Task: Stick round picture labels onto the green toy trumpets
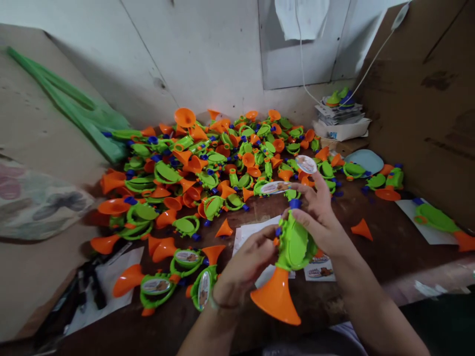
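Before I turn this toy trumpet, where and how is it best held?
Hold the toy trumpet around its rounded green body, left grip from the left: the flared orange bell likely offers less hold, and the right grip has stickers at its fingertips.

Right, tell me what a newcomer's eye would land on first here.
First, the heap of green-and-orange toys sprawled across the back of the brown table, below the pale wall. Then the toy trumpet in front, held between the left hand and right hand, its orange bell pointing down, with oval stickers at the right hand's fingers.
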Demonstrator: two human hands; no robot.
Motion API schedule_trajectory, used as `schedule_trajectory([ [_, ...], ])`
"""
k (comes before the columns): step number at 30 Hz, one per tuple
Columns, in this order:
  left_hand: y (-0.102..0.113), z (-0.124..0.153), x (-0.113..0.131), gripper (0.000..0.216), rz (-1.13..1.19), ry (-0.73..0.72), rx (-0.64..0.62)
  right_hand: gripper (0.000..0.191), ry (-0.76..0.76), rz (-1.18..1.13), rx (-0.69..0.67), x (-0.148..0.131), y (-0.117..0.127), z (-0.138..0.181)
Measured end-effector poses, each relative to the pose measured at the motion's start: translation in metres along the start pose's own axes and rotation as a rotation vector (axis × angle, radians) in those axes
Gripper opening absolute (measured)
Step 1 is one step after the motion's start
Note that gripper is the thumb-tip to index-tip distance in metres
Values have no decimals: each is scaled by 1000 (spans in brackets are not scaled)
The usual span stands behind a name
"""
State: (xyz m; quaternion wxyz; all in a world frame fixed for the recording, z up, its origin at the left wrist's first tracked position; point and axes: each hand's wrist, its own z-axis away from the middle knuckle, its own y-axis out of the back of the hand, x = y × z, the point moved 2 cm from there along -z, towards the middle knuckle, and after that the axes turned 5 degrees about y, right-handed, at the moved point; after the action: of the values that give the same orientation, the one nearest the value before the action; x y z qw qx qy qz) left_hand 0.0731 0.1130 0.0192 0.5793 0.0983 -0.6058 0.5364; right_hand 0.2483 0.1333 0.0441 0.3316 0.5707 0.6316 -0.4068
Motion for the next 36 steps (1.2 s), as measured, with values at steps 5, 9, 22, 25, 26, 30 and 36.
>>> schedule_trajectory([
  [5, 15, -9, -27, 105, 40, -386, 155, 93, 114, 33, 397, 16, -3, 4],
  [9, -2, -9, -39, 89, -49, -629, 290, 90, 166, 111, 306, 15, -18, 11],
  [22, -14, 6, -22, 56, 200, -626, 366, 74, 176, -113, 479, -13, -22, 25],
  [25, -15, 11, -26, 64, 130, -637, 312, 78, 180, -81, 419, -16, -32, 33],
  [26, -16, 13, -26, 65, 99, -637, 302, 79, 183, -65, 401, -18, -34, 35],
  [30, -17, 18, -25, 68, 8, -619, 280, 82, 185, 4, 348, -22, -38, 41],
  [36, -20, 17, -24, 66, -9, -625, 293, 83, 212, 56, 345, -25, -40, 43],
])
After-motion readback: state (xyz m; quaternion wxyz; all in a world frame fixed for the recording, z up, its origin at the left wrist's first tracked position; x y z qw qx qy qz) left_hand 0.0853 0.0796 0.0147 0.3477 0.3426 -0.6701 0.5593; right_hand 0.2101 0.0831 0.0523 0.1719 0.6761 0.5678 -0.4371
